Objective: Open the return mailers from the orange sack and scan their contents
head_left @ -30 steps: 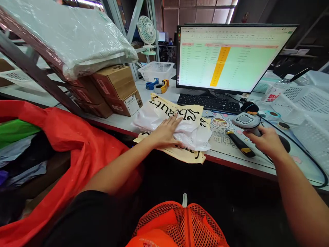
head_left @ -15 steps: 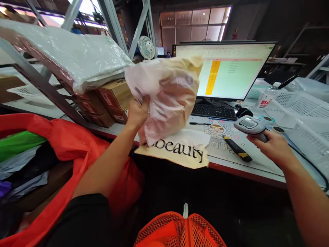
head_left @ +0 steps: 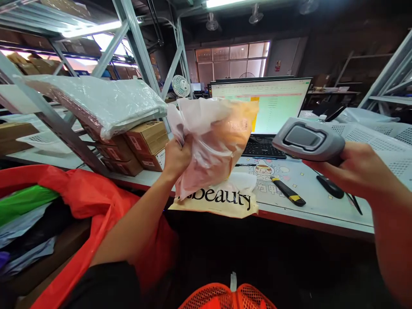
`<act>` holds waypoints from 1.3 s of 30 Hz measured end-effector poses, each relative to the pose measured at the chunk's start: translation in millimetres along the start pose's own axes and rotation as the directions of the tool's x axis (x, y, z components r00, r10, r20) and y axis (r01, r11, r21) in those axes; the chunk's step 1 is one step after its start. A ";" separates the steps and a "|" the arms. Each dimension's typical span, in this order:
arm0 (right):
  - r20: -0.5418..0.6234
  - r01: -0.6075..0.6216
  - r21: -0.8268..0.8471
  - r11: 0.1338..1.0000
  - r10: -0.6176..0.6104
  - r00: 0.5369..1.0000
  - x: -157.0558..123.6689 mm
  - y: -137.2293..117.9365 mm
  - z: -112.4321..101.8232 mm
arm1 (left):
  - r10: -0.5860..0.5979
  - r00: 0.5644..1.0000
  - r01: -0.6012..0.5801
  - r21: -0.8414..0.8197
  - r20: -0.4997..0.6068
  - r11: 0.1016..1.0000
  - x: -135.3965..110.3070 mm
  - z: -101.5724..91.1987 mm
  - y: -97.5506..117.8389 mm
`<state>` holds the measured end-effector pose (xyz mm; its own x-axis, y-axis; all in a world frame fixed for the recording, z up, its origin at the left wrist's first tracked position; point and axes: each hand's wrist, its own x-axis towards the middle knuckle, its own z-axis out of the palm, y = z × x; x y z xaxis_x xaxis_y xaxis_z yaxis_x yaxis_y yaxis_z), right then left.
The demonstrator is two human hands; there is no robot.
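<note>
My left hand [head_left: 177, 158] grips a crumpled, translucent pinkish plastic bag [head_left: 212, 150] by its left edge and holds it up before the monitor. Something orange-yellow shows through its right side; I cannot make out the contents. Below it, a cream bag [head_left: 219, 201] printed with "beauty" lies over the table's front edge, its upper part covered. In my right hand [head_left: 363, 171] is a grey handheld barcode scanner [head_left: 309, 139], raised above the table to the right of the plastic bag, its head pointing left. The fingers under the scanner are partly hidden.
A utility knife [head_left: 288, 191], a mouse [head_left: 330, 186] and a keyboard [head_left: 262, 148] lie on the table below the monitor [head_left: 283, 107]. White baskets [head_left: 370, 137] stand at right. Brown boxes [head_left: 144, 137] sit under wrapped white packs at left, above a red sack [head_left: 86, 193] of parcels.
The scanner has been lifted off the right side and brought up and left, nearer the plastic bag. The bag sits a little lower in view, as the camera has tilted upward.
</note>
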<state>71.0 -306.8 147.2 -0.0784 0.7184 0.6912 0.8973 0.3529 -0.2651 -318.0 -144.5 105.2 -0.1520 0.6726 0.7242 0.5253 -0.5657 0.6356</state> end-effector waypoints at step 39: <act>0.091 -0.171 -0.064 0.983 0.177 0.980 -19.0 34.3 8.8 | -0.041 0.994 0.049 -0.080 0.100 0.996 14.4 -13.2 -23.3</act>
<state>99.5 -303.1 119.1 0.0421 0.8211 0.5692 0.9235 0.1854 -0.3358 -343.5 -127.9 104.4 -0.0889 0.7398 0.6669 0.4485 -0.5681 0.6900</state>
